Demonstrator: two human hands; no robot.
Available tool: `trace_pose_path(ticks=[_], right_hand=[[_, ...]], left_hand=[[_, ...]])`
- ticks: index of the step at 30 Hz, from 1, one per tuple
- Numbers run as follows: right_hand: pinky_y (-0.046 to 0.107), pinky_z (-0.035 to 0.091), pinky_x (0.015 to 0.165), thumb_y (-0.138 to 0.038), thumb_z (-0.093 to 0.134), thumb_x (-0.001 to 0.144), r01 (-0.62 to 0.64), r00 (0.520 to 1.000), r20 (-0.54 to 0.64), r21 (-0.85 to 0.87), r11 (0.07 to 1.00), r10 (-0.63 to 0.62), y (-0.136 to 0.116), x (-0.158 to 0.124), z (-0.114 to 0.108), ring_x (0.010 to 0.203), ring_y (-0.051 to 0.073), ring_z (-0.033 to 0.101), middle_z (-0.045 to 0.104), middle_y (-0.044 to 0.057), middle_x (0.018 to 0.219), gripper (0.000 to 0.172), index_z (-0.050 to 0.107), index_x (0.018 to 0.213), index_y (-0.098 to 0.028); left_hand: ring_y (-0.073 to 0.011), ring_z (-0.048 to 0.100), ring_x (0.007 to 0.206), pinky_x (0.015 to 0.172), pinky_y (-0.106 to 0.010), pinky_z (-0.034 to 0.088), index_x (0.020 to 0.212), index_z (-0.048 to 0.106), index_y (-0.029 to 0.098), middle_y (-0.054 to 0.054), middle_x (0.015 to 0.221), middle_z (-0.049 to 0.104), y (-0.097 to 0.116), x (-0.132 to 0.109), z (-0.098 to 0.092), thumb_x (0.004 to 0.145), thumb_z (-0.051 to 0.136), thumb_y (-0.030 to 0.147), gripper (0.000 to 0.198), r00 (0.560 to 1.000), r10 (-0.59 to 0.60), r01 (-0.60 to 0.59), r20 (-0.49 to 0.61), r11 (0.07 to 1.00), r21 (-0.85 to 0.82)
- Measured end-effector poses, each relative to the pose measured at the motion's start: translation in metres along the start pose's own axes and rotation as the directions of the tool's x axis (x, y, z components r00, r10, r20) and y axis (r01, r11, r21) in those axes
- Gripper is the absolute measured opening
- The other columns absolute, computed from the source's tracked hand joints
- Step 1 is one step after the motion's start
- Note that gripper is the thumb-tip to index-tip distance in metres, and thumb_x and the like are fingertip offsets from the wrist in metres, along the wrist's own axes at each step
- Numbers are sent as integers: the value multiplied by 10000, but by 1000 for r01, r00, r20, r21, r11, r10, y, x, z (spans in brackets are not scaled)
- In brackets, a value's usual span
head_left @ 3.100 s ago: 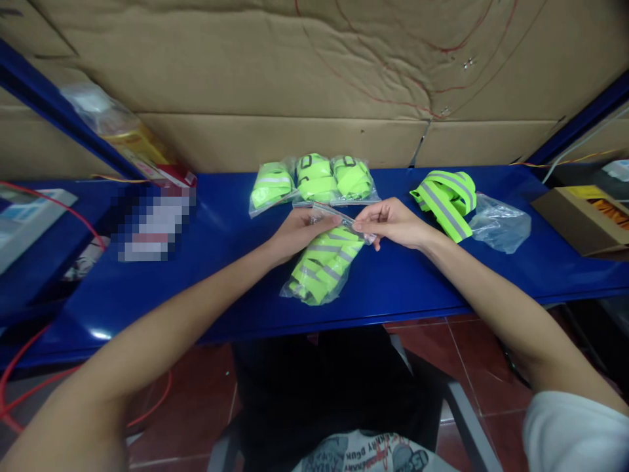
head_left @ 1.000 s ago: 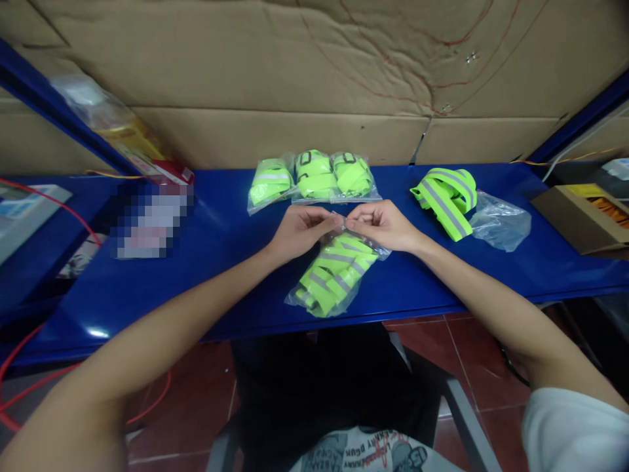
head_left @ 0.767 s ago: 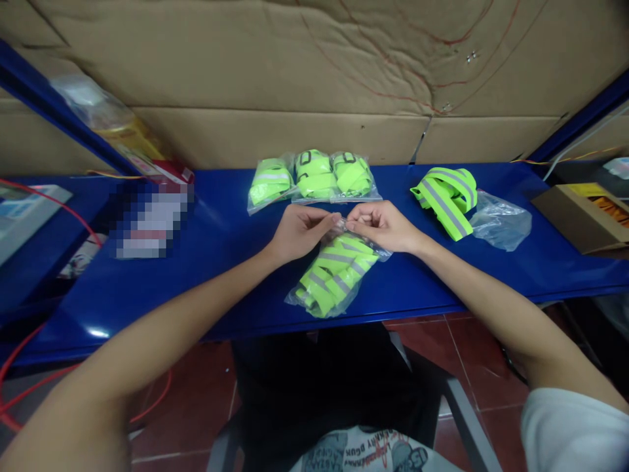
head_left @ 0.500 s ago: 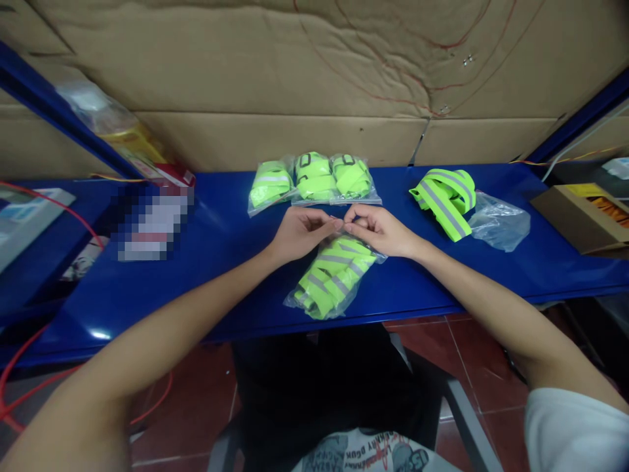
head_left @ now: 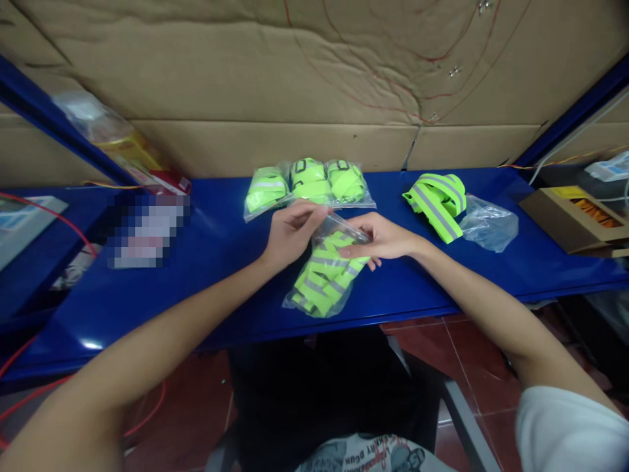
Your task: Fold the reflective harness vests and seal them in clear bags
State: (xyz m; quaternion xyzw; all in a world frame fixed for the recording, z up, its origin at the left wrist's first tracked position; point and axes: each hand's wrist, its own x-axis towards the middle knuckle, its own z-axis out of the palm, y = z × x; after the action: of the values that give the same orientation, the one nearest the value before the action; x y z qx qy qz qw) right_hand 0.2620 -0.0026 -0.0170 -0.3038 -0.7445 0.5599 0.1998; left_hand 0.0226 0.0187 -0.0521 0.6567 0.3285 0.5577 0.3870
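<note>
A clear plastic bag point(head_left: 328, 303) holds a folded neon-yellow strap point(head_left: 322, 278) with grey reflective stripes, near the front of the blue table. My left hand point(head_left: 293, 234) pinches the bag's top edge at its left corner. Around the bag's right side is my right hand point(head_left: 381, 237), its thumb lying over the front and some fingers behind. Just beyond my hands, several filled bags stand in a row, among them a left bag point(head_left: 268, 189), a middle bag point(head_left: 311, 181) and a right bag point(head_left: 346, 182).
Right of my hands lies a loose neon strap point(head_left: 436, 200) beside an empty-looking plastic bag point(head_left: 491, 223). A cardboard box point(head_left: 572, 219) sits at the far right. At the left are a bottle point(head_left: 115, 134) and a blurred-out item point(head_left: 150, 233). Cardboard point(head_left: 236, 72) backs the blue table point(head_left: 216, 229).
My right hand has left the pinch beside my left hand and moved down onto the bag's right side. My left hand still pinches the top edge, which now shows between the hands.
</note>
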Motion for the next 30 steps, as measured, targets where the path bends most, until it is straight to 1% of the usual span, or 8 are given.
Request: trace_pose_path(ticks=[4,7,10,15,19,22,25,30], right_hand=[[266,471,398,-639,848,854,115,930,-359,65,991,-84,5,0,-19,457,138,606,715,3,761,597,731,1259,-217],[309,549,513,-731,685,941,200,669,-711,-108,974,-216,14,1,-46,684,214,717,737,57,947,663,616,1422,-280],[479,649,826,-665,639,975,-24,463,-791,-462,886,-400,25,-5,-74,1157,337,715,670,132,1338,679,482,1539,-320],[599,573,1064,-446,617,986,-449,612,-681,-717,532,-401,48,-20,-97,1374,415,594,555,199,1510,481,582,1419,-239],[613,557,1092,-453,663,965,-381,784,-548,-795,471,-291,56,-16,-94,1354,426,634,504,214,1602,484,651,1380,-204],[742,315,1278,-644,665,970,-297,854,-445,-842,450,-271,46,-15,-91,1521,452,505,472,187,1679,595,699,1397,-231],[764,203,1311,-669,461,1074,-357,815,-513,-811,464,-269,30,-26,-98,1584,422,443,503,138,1688,599,671,1482,-283],[718,324,1269,-519,555,1041,-745,514,-834,-550,379,-202,27,-58,-137,1568,479,435,456,250,1698,617,594,1568,-199]], left_hand=[[-119,628,638,511,-240,528,1092,754,218,-42,915,677,-12,9,-10,954,658,741,549,972,-234,217,-30,937,-275],[-106,581,544,427,-248,499,1091,657,233,-9,891,624,-16,13,-15,958,664,704,489,960,-268,236,-77,928,-287],[-84,554,503,376,-233,470,1059,611,240,16,897,595,-12,10,-12,961,725,578,371,966,-246,228,-73,954,-195],[-55,558,482,370,-198,460,1066,602,226,32,901,592,-5,1,-5,955,761,442,291,985,-172,173,27,982,-68],[-44,571,475,362,-184,455,1074,604,223,29,938,595,-9,1,-5,957,766,439,295,989,-136,138,51,990,-35],[-37,566,467,351,-171,448,1073,611,226,28,946,596,-13,2,-7,939,786,423,296,988,-139,141,60,990,-25],[-31,566,468,345,-162,430,1073,620,226,18,964,610,-15,2,-7,936,791,390,274,990,-129,130,62,991,-12],[-21,552,470,358,-155,399,1075,627,218,28,926,600,-15,-1,-4,947,770,322,218,992,-95,94,85,995,11]])
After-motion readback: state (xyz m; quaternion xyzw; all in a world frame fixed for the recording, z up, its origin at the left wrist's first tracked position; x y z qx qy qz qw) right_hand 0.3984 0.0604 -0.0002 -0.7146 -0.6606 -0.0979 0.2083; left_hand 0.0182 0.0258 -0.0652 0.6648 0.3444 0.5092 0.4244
